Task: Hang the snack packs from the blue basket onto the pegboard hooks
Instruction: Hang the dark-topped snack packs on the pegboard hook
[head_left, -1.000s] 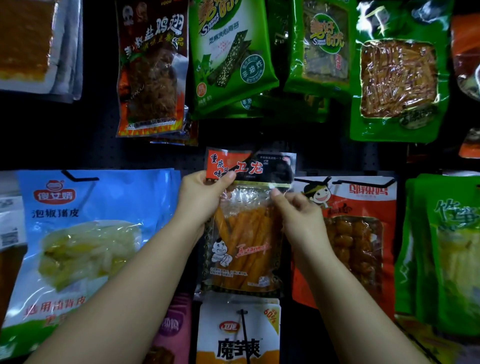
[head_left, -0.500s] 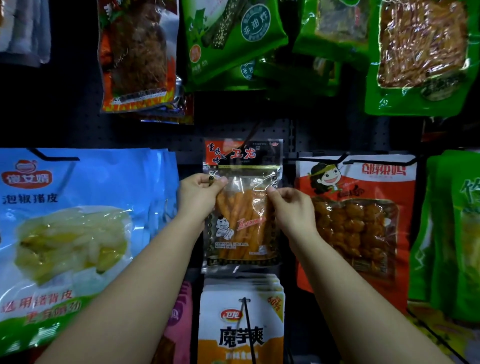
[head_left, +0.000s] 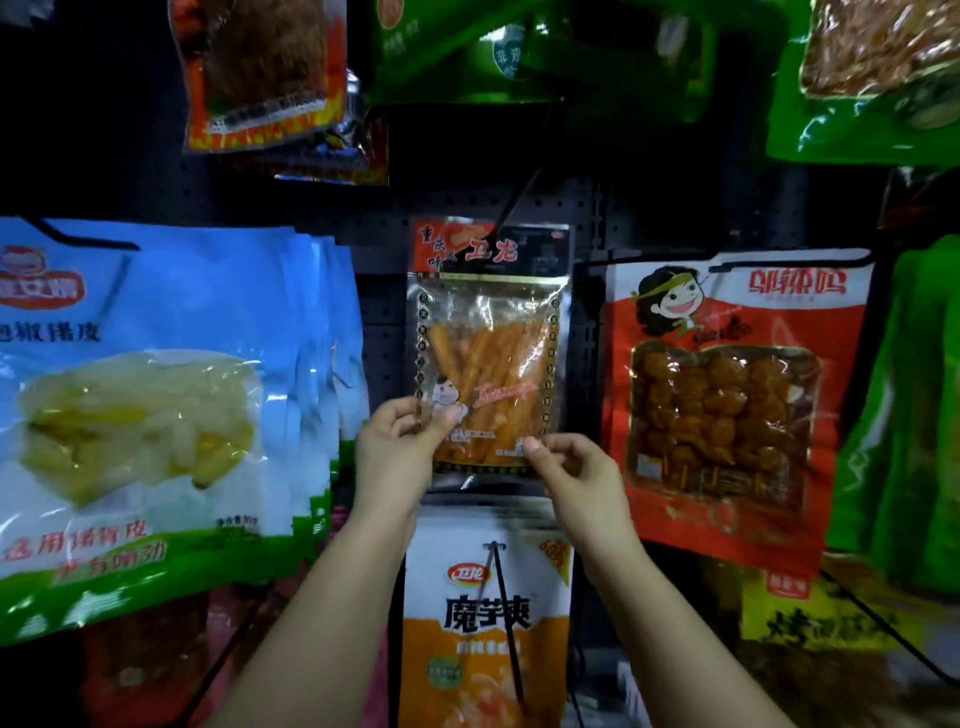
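The left hand (head_left: 400, 441) pinches the lower left edge of the stick pack (head_left: 488, 343), thumb on the clear front and fingers curled behind. The right hand (head_left: 574, 467) has its thumb tip at the pack's bottom right corner with the fingers curled loosely beside it; whether it truly grips the film or only touches it I cannot tell. Both forearms rise from below, roughly side by side, wrists bent a little back toward the board.

The pack hangs flat against the dark pegboard (head_left: 384, 332), its red header up under a thin hook (head_left: 514, 200) that slants down to the hole; it looks already threaded, though the hole itself is too dark to make out. My guess is that the pack is light and limp: glossy film that would slip under a flat touch, with soft sticks inside that could bend or crush if squeezed. The sealed margins and the stiffer header are the safest places to take hold, as the left hand does now.

Just below hangs a white pack (head_left: 488, 613) on its own hook. To the left is a row of blue packs (head_left: 156, 374), to the right a red pack (head_left: 727, 405), and green packs (head_left: 857, 93) above. The blue basket is not in view
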